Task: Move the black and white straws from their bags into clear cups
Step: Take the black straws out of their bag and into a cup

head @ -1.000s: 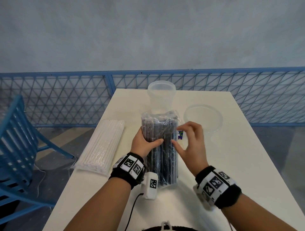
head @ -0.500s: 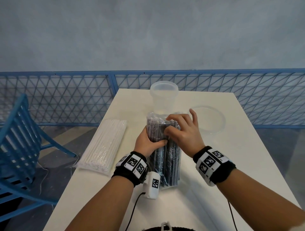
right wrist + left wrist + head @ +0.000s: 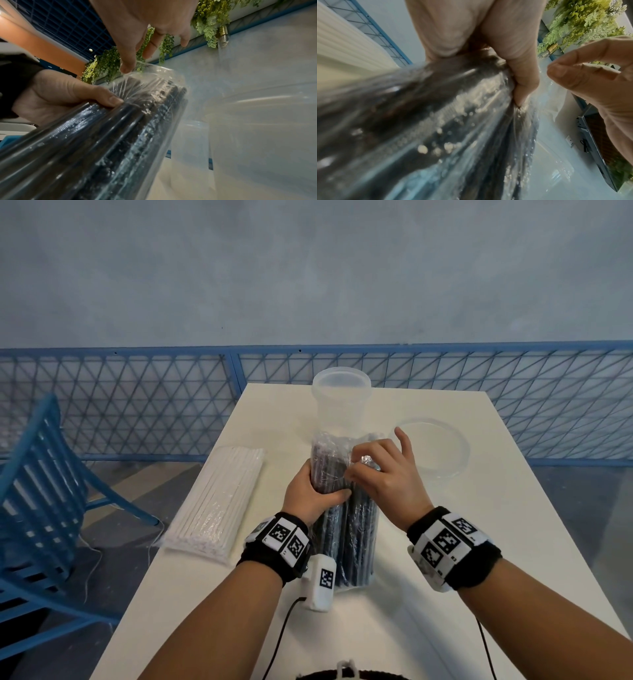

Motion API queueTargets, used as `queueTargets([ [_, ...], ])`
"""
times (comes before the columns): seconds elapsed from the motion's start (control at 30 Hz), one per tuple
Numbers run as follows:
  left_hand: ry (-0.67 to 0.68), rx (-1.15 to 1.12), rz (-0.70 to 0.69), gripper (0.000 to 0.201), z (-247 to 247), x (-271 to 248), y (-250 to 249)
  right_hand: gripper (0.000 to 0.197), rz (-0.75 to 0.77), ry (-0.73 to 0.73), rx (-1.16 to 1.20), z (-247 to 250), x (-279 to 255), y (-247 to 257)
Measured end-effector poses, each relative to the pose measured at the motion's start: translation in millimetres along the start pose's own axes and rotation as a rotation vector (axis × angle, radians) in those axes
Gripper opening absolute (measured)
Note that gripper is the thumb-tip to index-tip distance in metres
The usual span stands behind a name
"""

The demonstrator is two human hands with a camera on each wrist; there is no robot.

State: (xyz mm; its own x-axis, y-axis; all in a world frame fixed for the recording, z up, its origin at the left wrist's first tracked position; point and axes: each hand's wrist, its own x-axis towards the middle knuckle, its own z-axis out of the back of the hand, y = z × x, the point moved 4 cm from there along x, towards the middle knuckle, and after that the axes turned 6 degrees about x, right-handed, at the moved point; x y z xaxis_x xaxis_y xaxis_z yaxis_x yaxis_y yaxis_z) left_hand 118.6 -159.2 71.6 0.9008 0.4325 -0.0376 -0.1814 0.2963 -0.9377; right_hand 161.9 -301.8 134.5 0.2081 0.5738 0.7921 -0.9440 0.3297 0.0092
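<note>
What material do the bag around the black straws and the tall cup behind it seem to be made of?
Bag of black straws: thin, clear, glossy plastic film; it crinkles, glints and stretches where the right hand pinches it. Tall cup: translucent, slightly frosted plastic, probably stiff; the fence shows dimly through it.

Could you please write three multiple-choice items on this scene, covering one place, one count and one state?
1. Where does the bag of white straws lie?
A. on the table, left of the bag of black straws
B. inside a clear cup
C. on the blue chair

2. How many clear containers stand on the table?
A. none
B. two
C. five

3. What is the right hand doing?
A. resting flat on the table
B. pinching the black bag's plastic
C. holding a lid

Answers: 1 A, it lies flat near the table's left edge. 2 B, a tall cup and a low one. 3 B, the film is drawn up taut while the left hand grips the bundle.
</note>
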Motion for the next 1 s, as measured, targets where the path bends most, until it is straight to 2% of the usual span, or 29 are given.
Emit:
queueTargets([
  [0.07, 0.003, -0.004, -0.002, 0.055, -0.3, -0.2, -0.7, 0.017, -0.005, -0.01, 0.005, 0.9, -0.2, -0.3],
  [0.2, 0.0, 0.0, 0.009, 0.055, 0.2, -1.2, 0.0, 0.014, -0.035, -0.018, 0.047, 7.9, 4.0, 6.1],
  [0.33, 0.017, 0.003, 0.056, 0.059, 2.8, 0.6, 4.6, 0.003, -0.264, -0.235, 0.248, 42.9, 34.6, -7.1],
  [0.4, 0.02, 0.015, 0.068, 0.058, 3.9, 1.4, 6.6, 0.013, -0.298, -0.173, 0.294, 49.6, 47.0, -12.0],
  [0.47, -0.013, -0.017, 0.113, 0.056, 8.9, 1.8, 13.7, 0.022, -0.284, -0.009, 0.333, 45.3, 48.4, -8.1],
  [0.53, -0.035, -0.056, 0.14, 0.059, 14.6, 1.5, 19.2, 0.037, -0.289, 0.088, 0.331, 40.4, 42.3, -4.9],
  [0.6, -0.024, -0.072, 0.152, 0.066, 17.2, 0.5, 22.1, 0.049, -0.368, 0.109, 0.343, 37.2, 35.6, -10.0],
  [0.73, 0.032, -0.046, 0.102, 0.058, 14.3, -2.9, 18.1, 0.065, -0.468, 0.127, 0.298, 30.8, 26.0, -20.4],
  [0.8, 0.057, -0.05, 0.082, 0.057, 13.6, -3.9, 16.8, 0.058, -0.48, 0.106, 0.291, 33.7, 29.3, -23.7],
  [0.9, 0.104, -0.038, 0.057, 0.056, 14.1, -5.4, 14.3, 0.033, -0.454, 0.049, 0.282, 42.7, 39.1, -29.0],
  [1.0, 0.17, -0.001, 0.037, 0.053, 15.5, -6.8, 10.8, 0.024, -0.464, 0.015, 0.282, 50.1, 47.1, -37.9],
])
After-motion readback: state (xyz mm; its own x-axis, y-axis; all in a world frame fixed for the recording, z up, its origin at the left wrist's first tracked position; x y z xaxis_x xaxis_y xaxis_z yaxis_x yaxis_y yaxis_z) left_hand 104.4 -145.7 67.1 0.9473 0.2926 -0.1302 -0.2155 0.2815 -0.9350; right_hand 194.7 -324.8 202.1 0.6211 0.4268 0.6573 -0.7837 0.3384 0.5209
